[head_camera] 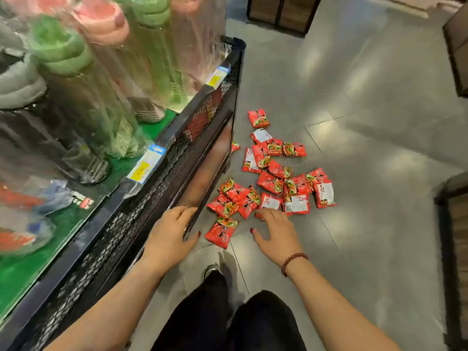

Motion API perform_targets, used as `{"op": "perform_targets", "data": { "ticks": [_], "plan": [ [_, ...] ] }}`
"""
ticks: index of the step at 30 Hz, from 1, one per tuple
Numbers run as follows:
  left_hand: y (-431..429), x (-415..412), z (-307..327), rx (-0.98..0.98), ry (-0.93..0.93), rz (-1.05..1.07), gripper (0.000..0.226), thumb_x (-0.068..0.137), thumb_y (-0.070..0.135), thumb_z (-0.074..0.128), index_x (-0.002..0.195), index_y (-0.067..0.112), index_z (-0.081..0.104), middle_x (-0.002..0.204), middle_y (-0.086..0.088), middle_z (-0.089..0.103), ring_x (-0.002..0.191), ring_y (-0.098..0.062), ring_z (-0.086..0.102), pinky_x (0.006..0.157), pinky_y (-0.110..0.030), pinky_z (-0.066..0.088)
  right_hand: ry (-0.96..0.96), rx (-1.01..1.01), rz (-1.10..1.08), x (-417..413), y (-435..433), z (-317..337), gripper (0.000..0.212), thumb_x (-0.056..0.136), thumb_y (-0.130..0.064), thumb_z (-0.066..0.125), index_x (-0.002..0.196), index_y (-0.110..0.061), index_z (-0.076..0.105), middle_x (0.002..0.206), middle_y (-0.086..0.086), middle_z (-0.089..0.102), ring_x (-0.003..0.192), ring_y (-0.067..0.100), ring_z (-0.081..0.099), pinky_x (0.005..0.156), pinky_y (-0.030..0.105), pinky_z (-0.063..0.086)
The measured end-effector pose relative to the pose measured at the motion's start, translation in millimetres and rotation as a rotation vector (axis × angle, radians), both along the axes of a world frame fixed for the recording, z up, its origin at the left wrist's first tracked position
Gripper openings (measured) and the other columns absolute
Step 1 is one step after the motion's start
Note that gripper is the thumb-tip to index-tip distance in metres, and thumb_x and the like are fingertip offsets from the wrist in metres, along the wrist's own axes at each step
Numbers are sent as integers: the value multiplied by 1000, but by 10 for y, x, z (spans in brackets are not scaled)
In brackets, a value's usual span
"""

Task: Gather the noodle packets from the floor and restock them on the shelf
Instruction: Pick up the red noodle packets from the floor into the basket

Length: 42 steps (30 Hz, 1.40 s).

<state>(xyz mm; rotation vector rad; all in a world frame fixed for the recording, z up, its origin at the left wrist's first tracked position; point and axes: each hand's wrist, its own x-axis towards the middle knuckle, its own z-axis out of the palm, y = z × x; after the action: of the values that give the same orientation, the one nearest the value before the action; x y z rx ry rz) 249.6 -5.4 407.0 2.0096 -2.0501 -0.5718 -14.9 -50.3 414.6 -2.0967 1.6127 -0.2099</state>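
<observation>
Several red noodle packets lie scattered on the grey tiled floor to the right of a black mesh shelf. One packet lies nearest, between my two hands. My left hand reaches forward with relaxed fingers, in front of the shelf's lower edge, holding nothing. My right hand, with a bead bracelet at the wrist, is spread over the floor, its fingertips at the near edge of the packet pile. More red packets show dimly through the mesh of the lower shelf level.
The upper shelf level holds tall wrapped items on green matting, with yellow price tags on its edge. My dark-trousered legs and a shoe are below. Dark furniture stands at the right edge and at the back.
</observation>
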Motion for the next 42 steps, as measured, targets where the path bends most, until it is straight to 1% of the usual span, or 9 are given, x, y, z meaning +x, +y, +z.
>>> {"op": "perform_targets", "data": {
  "ticks": [10,14,17,20,24,28,33,37,42],
  "plan": [
    [-718,-142,-599,150,108,232,74,72,57,40,127,12,61,124,-10,61,114,-33,57,97,-44,49,-5,164,87,168,-1191,-764,41,81,-20,70,120,-11,59,118,10,60,112,32,50,92,37,40],
    [-908,-279,-1166,157,221,386,71,75,54,46,128,10,61,126,-12,60,117,-20,47,99,-21,31,-48,192,83,144,-1645,-1352,39,76,-13,75,113,-9,64,109,13,64,103,36,54,87,41,44],
    [-1073,-386,-1759,265,247,489,76,74,55,51,135,10,54,135,-15,55,126,-23,45,101,-14,22,-42,253,88,101,-1970,-1960,46,76,-17,73,119,-8,61,113,15,62,106,36,53,89,43,44],
    [-1290,-490,-2430,209,239,542,68,73,49,55,127,7,61,122,-17,64,114,-24,52,96,-31,44,-29,292,147,62,-2226,-2694,52,76,-16,74,124,-4,58,117,20,60,112,40,52,92,46,44],
    [-1468,-523,-3473,247,307,569,63,72,39,67,129,12,60,125,-11,59,115,-17,50,100,-3,26,8,369,185,95,-2455,-3850,61,70,-32,72,126,-12,59,117,15,62,110,36,56,92,45,48],
    [-1540,-574,-4366,303,394,631,65,69,37,68,130,16,58,116,6,54,110,-18,57,95,-19,38,14,406,183,154,-2506,-4851,58,78,-29,67,133,-16,52,127,11,58,116,29,52,93,33,44],
    [-1437,-494,-5368,320,471,743,55,84,23,75,133,29,50,126,10,46,97,21,46,76,6,34,-45,416,163,424,-2541,-5852,60,85,-29,68,140,-22,43,139,5,47,123,26,50,104,34,39],
    [-1326,-525,-5927,341,597,808,53,85,25,75,126,40,46,137,8,45,122,-2,45,82,3,34,12,388,101,564,-2539,-6445,68,82,-39,69,142,-33,39,144,8,39,132,29,37,109,37,34],
    [-1334,-600,-6283,325,670,824,53,77,35,74,122,44,48,134,10,48,119,-3,46,90,-11,40,103,366,63,645,-2506,-6803,85,79,-43,72,146,-50,19,156,13,18,141,32,21,114,45,27]
  ]
}}
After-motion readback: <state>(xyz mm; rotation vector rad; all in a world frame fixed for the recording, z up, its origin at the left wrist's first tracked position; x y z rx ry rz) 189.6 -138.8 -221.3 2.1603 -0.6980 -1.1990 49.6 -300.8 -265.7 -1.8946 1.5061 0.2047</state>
